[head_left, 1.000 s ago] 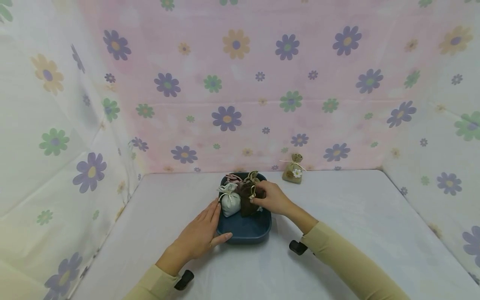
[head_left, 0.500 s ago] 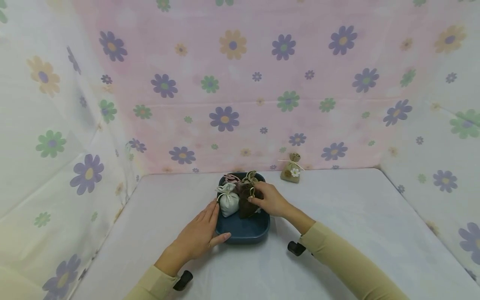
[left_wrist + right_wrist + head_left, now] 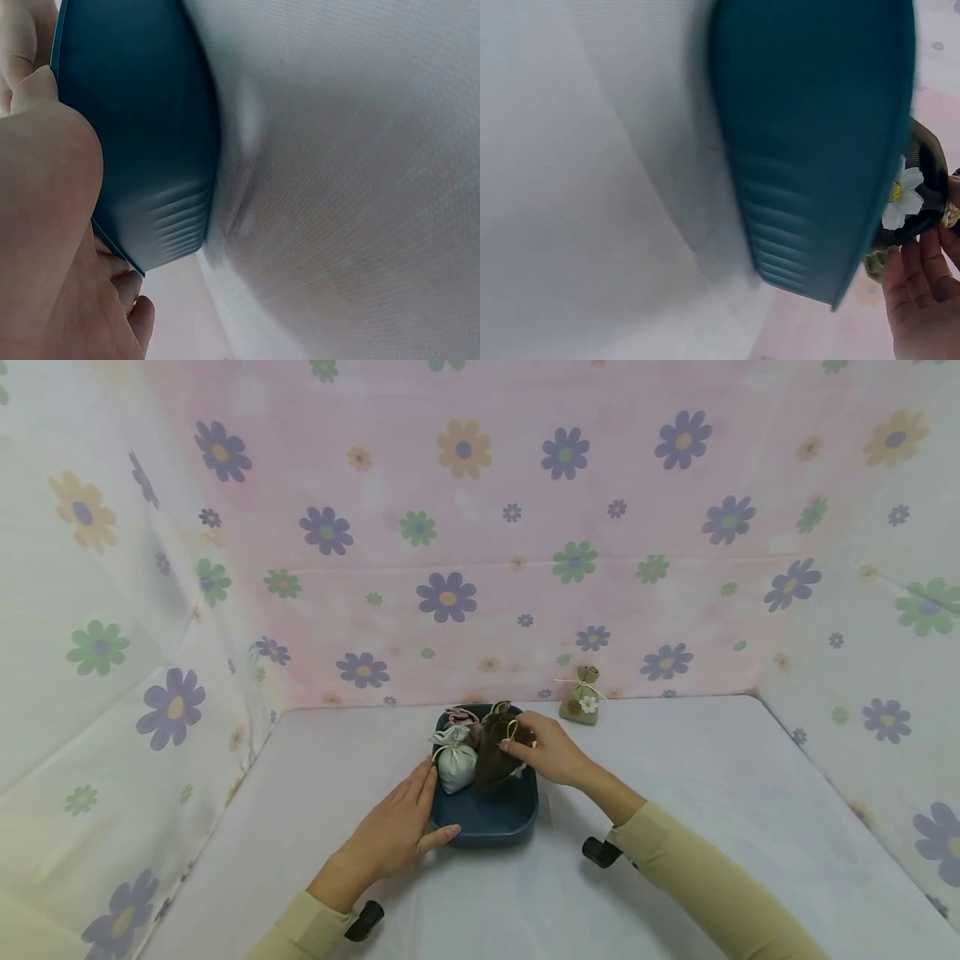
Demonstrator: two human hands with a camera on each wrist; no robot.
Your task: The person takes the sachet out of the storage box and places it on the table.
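Steadying a dark blue tray point(image 3: 487, 822) on the white-covered counter point(image 3: 675, 793), a person's left hand point(image 3: 393, 835) lies flat against the tray's near left corner, fingers straight and gripping nothing. The right hand point(image 3: 551, 752) reaches in from the other side, its fingertips pinching the tied neck of a dark brown pouch point(image 3: 491, 760), which stands in the tray just beside a white pouch point(image 3: 455, 764). More small pouches crowd the tray's far end, too tightly packed to count. A tan pouch with a white flower point(image 3: 581, 700) stands alone on the counter near the flowered backdrop point(image 3: 480, 527), well apart from the tray.

Handled well, this grip probably calls for a straight, gentle pull by the neck, since the brown pouch touches its neighbours and a sideways tug could topple the white one; the flat left hand looks well placed to keep the tray from sliding.

From overhead, the head camera lays out the whole arrangement. Only the right wrist camera shows a white flower point(image 3: 901, 196) on the brown pouch above the tray's rim, with the right hand's fingers point(image 3: 922, 289) beside it. The left wrist camera shows little but the tray's ribbed outer wall point(image 3: 150, 150) and the palm close against it.
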